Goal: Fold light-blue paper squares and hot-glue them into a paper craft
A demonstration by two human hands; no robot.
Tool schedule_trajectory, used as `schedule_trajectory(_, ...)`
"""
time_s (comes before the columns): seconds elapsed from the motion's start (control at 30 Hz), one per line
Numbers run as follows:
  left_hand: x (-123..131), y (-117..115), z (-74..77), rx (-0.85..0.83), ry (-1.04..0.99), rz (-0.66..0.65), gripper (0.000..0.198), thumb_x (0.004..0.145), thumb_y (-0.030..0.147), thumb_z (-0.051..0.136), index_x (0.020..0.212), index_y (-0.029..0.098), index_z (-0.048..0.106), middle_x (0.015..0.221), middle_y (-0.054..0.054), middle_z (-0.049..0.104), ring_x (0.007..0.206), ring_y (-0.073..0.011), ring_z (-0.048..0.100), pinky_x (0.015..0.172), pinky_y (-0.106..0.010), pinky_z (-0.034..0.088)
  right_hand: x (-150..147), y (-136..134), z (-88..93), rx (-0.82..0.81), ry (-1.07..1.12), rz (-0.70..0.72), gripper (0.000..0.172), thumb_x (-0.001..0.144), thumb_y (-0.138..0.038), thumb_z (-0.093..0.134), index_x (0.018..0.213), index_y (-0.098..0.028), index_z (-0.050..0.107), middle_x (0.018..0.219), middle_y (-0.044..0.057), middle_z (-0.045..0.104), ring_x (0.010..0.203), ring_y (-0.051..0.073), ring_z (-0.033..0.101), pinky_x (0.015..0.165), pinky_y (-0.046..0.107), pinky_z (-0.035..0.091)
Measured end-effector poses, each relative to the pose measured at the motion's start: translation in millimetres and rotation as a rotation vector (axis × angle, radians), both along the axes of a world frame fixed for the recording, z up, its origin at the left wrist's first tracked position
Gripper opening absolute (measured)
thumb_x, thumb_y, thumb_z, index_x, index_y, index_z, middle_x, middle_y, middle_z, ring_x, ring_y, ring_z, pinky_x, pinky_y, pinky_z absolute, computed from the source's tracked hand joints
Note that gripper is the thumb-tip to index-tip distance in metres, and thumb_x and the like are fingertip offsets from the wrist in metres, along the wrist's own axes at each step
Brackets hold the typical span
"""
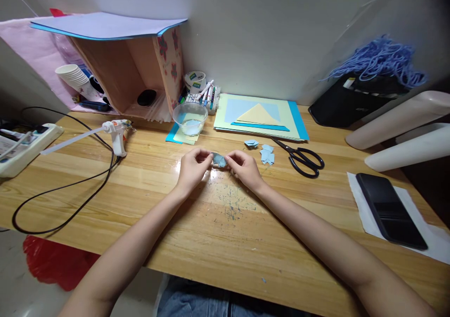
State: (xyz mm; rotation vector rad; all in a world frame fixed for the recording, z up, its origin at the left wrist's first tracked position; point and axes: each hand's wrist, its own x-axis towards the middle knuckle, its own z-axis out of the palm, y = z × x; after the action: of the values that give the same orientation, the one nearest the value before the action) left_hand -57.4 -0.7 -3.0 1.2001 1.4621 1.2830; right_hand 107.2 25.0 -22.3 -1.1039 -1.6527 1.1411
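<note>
My left hand (192, 167) and my right hand (245, 168) meet over the middle of the wooden desk (225, 228). Both pinch a small folded piece of light blue paper (219, 160) between their fingertips, low above the desk surface. Just beyond my right hand lie a few more small blue paper pieces (266, 154) and one folded blue piece (251, 143). Black scissors (303, 158) lie to the right of those scraps.
A glue gun (116, 132) with a black cord stands at left, beside a power strip (21, 146). A clear bowl (190, 118), markers, tape rolls and stacked coloured paper (260, 115) line the back. A black phone (390, 210) rests on white paper at right.
</note>
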Motion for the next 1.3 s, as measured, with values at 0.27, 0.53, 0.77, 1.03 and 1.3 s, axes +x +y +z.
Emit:
schedule_trajectory(0.27, -1, 0, -1.8, 0.052, 0.071, 0.003, 0.021, 0.072, 0.033, 0.063, 0.077, 0.014, 0.065, 0.076, -0.005, 0.066, 0.069, -0.0149, 0.063, 0.066, -0.027, 0.051, 1, 1, -0.5, -0.007, -0.022, 0.011, 0.025, 0.081, -0.04, 0.054, 0.078, -0.016, 0.06, 0.067, 0.001, 0.059, 0.058, 0.011, 0.051, 0.054, 0.023, 0.04)
schedule_trajectory(0.53, 0, -2, 1.2, 0.089, 0.117, -0.001, 0.017, 0.071, 0.029, 0.064, 0.078, 0.014, 0.066, 0.078, -0.006, 0.068, 0.07, -0.0146, 0.063, 0.067, -0.026, 0.052, 1, 1, -2.1, -0.022, -0.044, 0.011, 0.025, 0.08, -0.04, 0.056, 0.077, -0.015, 0.06, 0.064, 0.001, 0.058, 0.052, 0.009, 0.047, 0.05, 0.023, 0.038)
schedule_trajectory(0.77, 0, -3, 1.3, 0.094, 0.137, -0.003, 0.017, 0.072, 0.029, 0.063, 0.08, 0.014, 0.067, 0.079, -0.006, 0.069, 0.071, -0.0151, 0.065, 0.067, -0.027, 0.052, 1, 0, -1.9, -0.026, -0.029, 0.002, 0.026, 0.079, -0.041, 0.057, 0.076, -0.015, 0.06, 0.06, -0.001, 0.056, 0.048, 0.009, 0.045, 0.047, 0.022, 0.036)
schedule_trajectory(1.03, 0, -2, 2.5, 0.104, 0.091, -0.004, 0.025, 0.076, 0.037, 0.06, 0.084, 0.015, 0.068, 0.083, -0.007, 0.069, 0.072, -0.0154, 0.063, 0.066, -0.026, 0.052, 0, 0, -0.8, -0.031, -0.034, -0.016, 0.026, 0.079, -0.041, 0.056, 0.077, -0.016, 0.06, 0.059, 0.0, 0.056, 0.049, 0.009, 0.046, 0.047, 0.023, 0.037)
schedule_trajectory(1.3, 0, -5, 16.3, 0.214, 0.21, 0.073, 0.019, 0.073, 0.033, 0.063, 0.077, 0.017, 0.07, 0.076, -0.004, 0.069, 0.059, -0.0107, 0.055, 0.056, -0.022, 0.044, 0, 0, 0.7, -0.04, -0.023, -0.015, 0.026, 0.079, -0.042, 0.056, 0.077, -0.016, 0.06, 0.056, -0.001, 0.054, 0.049, 0.01, 0.047, 0.047, 0.023, 0.037)
